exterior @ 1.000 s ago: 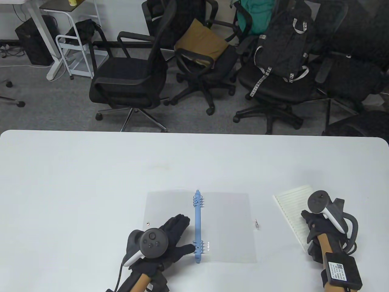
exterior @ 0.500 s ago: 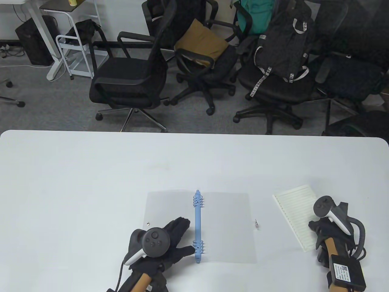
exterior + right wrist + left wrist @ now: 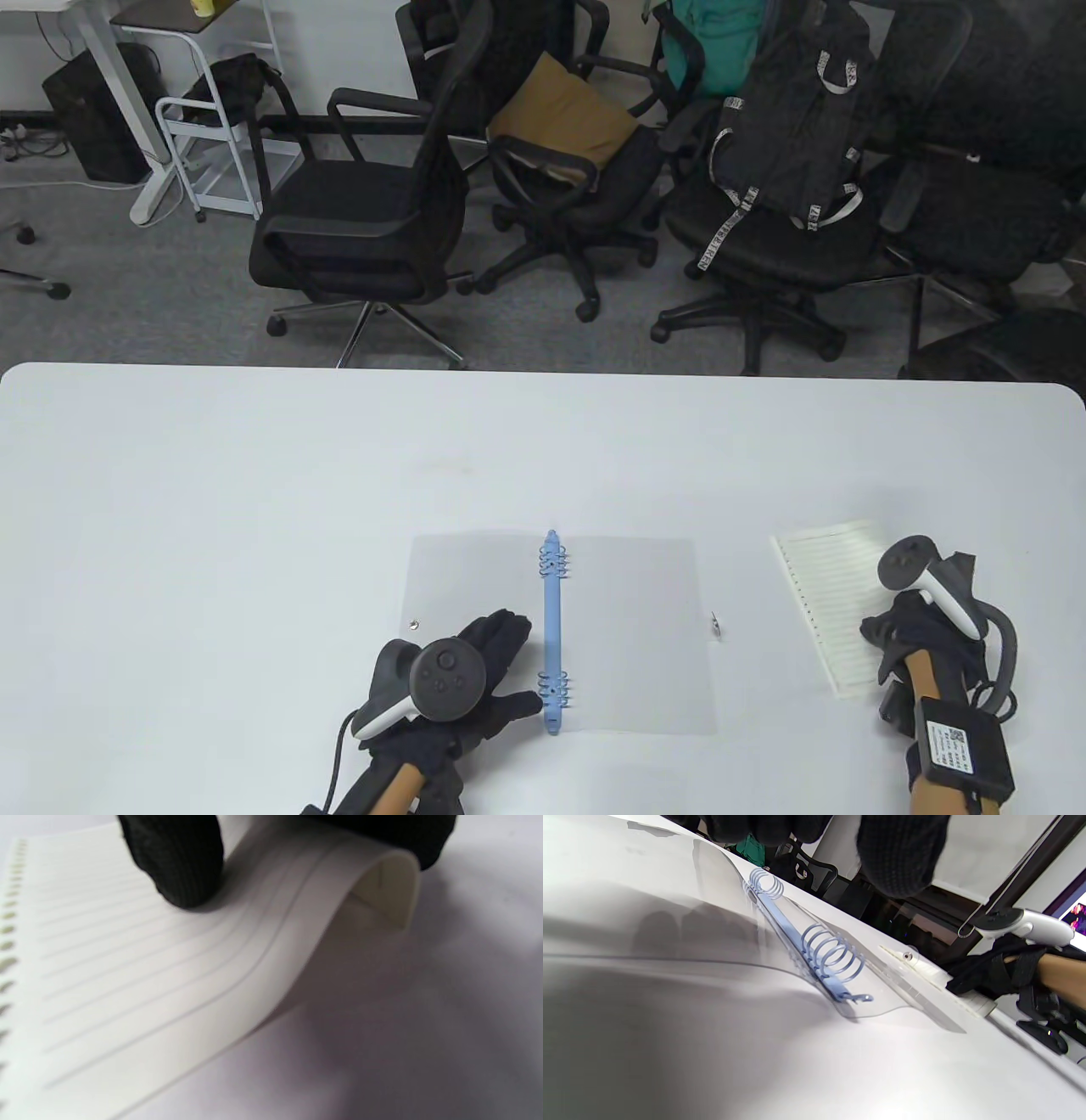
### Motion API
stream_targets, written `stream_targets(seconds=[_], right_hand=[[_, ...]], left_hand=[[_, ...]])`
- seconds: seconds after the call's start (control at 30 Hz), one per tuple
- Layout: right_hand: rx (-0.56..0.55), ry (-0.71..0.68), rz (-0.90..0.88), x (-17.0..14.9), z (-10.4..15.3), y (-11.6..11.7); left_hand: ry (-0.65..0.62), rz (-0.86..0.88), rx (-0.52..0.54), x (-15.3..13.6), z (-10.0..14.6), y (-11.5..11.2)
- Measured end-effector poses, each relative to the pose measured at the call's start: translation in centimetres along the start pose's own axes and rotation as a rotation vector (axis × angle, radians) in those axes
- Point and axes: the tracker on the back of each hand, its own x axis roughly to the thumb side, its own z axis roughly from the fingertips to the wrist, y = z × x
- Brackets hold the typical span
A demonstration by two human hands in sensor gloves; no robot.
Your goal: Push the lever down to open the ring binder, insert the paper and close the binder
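Lying open on the white table (image 3: 254, 475): clear ring binder (image 3: 632, 632), blue spine (image 3: 552, 632) toward centre, left hand (image 3: 475, 679) resting on its left cover, fingers straight, thumb touching the spine. Lined paper (image 3: 836, 594) well to the right; right hand (image 3: 912, 632) pinches its curled edge

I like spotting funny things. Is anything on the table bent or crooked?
Yes. The lined paper lies slanted beside the binder, and its edge curls up off the table where the right hand pinches it, as the right wrist view shows. The left hand rests flat on the binder's cover.
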Motion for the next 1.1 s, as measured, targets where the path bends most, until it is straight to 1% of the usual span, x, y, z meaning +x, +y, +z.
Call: stream_targets(seconds=[0.07, 0.13, 0.2, 0.3, 0.37, 0.43, 0.5, 0.53, 0.63, 0.77, 0.83, 0.9, 1.0, 1.1], right_hand=[[0.021, 0.004, -0.043, -0.3, -0.1, 0.1], [-0.004, 0.021, -0.065, -0.4, 0.1, 0.1], [-0.036, 0.048, -0.061, -0.3, 0.4, 0.1], [-0.042, 0.055, -0.103, -0.6, 0.8, 0.5], [-0.113, 0.053, -0.102, -0.6, 1.2, 0.6], [-0.245, 0.081, -0.054, -0.8, 1.9, 0.4], [-0.279, 0.083, -0.087, -1.2, 2.2, 0.3], [-0.274, 0.072, -0.116, -1.4, 2.3, 0.3], [-0.246, 0.008, -0.240, -2.2, 3.0, -0.1], [-0.292, -0.111, -0.331, -2.7, 4.7, -0.9], [-0.336, -0.169, -0.395, -2.8, 6.2, -1.5], [-0.387, -0.178, -0.462, -3.2, 7.7, -2.0], [-0.454, -0.236, -0.568, -3.5, 9.8, -2.5], [-0.523, -0.363, -0.651, -2.8, 12.4, -3.0]], left_hand=[[0.000, -0.057, -0.014, 0.2, -0.1, -0.1], [-0.003, -0.105, -0.030, 0.4, -0.2, -0.3], [-0.007, -0.118, -0.039, 0.5, -0.3, -0.3], [-0.010, -0.120, -0.045, 0.6, -0.3, -0.4], [-0.013, -0.129, -0.040, 0.6, -0.2, -0.3], [-0.017, -0.137, -0.034, 0.6, -0.2, -0.3], [-0.018, -0.139, -0.032, 0.6, -0.2, -0.3], [-0.018, -0.138, -0.033, 0.6, -0.2, -0.3], [-0.019, -0.141, -0.033, 0.6, -0.1, -0.3], [-0.020, -0.133, -0.023, 0.6, -0.1, -0.3], [-0.021, -0.121, -0.019, 0.5, -0.1, -0.3], [-0.021, -0.108, -0.015, 0.5, -0.1, -0.3], [-0.024, -0.082, -0.001, 0.5, 0.0, -0.2], [-0.038, -0.037, 0.030, 0.5, 0.0, 0.1]])
